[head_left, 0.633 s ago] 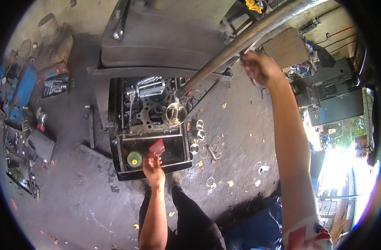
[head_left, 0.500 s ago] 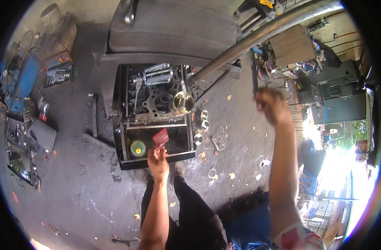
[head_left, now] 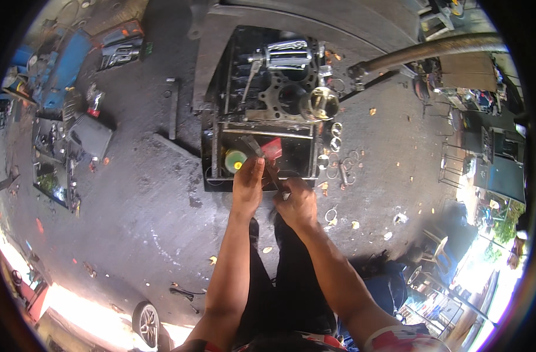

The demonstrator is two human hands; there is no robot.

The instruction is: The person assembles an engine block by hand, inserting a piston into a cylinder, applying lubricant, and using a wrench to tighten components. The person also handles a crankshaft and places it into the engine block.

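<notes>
Over the front tray, my left hand [head_left: 248, 185] is closed with its thumb along a long flat metal bar [head_left: 252, 144], which looks like a flat file or scraper. At the bar's near end, my right hand [head_left: 297, 202] is closed around it; my fingers hide that end. The bar slants away to the left. Behind it, a red flat piece [head_left: 272, 148] appears to lie in the black tray [head_left: 294, 157]. Left of the piece, a round green container [head_left: 235, 159] with a yellow spot stands in the tray, partly behind my left hand.
Beyond the tray lie an engine gasket [head_left: 274, 101], a ratchet-like tool [head_left: 251, 82] and a shiny metal cylinder [head_left: 323, 104]. Rings [head_left: 349, 167] are scattered on the floor at right. A thick metal pipe [head_left: 432, 51] crosses the far right; flat metal bars [head_left: 174, 108] lie at left.
My right hand has come in from the far right with the bar to meet my left hand above the tray. My left hand now grips the bar too. The view has shifted.
</notes>
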